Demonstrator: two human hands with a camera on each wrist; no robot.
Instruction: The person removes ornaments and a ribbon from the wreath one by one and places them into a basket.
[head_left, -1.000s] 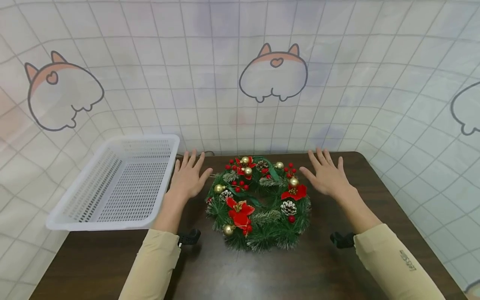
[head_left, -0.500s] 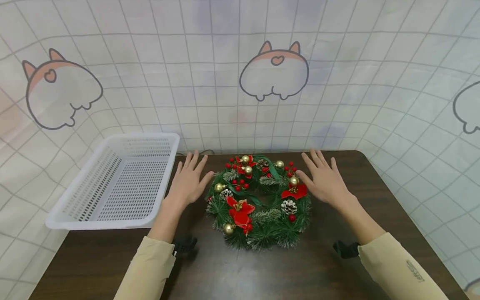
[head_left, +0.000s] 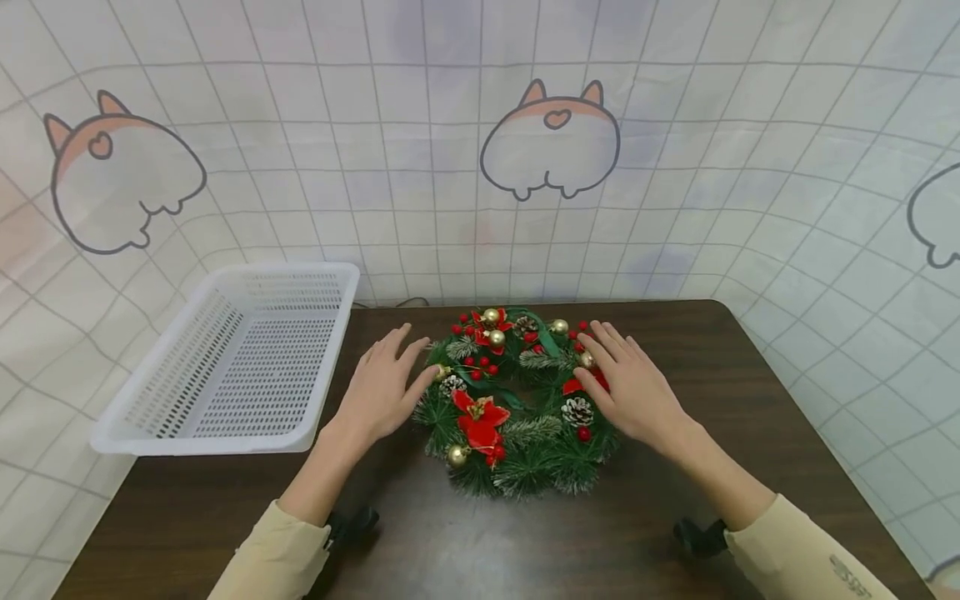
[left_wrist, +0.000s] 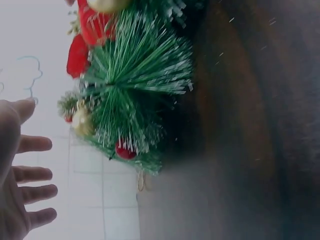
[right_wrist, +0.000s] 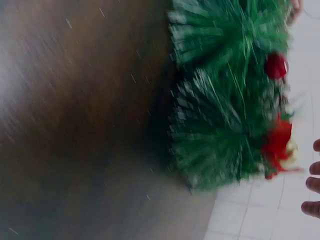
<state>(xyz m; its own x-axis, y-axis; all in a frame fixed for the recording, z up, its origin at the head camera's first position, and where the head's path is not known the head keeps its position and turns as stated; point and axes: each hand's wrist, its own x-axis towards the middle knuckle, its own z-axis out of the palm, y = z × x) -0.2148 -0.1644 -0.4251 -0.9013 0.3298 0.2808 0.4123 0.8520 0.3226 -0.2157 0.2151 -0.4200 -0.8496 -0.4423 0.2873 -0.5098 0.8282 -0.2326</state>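
On either side of the wreath (head_left: 551, 475) lying on the table (head_left: 480, 554), right of the white basket (head_left: 206, 446), with fingers (left_wrist: 37, 191) of left hand (head_left: 381, 387) and right hand (head_left: 636, 387) extended, parted and empty, perhaps risking a torn-off gold ball (head_left: 587, 360) by gripping it instead of greenery (head_left: 517, 479).

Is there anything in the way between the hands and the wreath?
No, nothing visible blocks the left hand or right hand from the wreath. The white basket sits off to the left, beyond the left hand, so it isn't between them.
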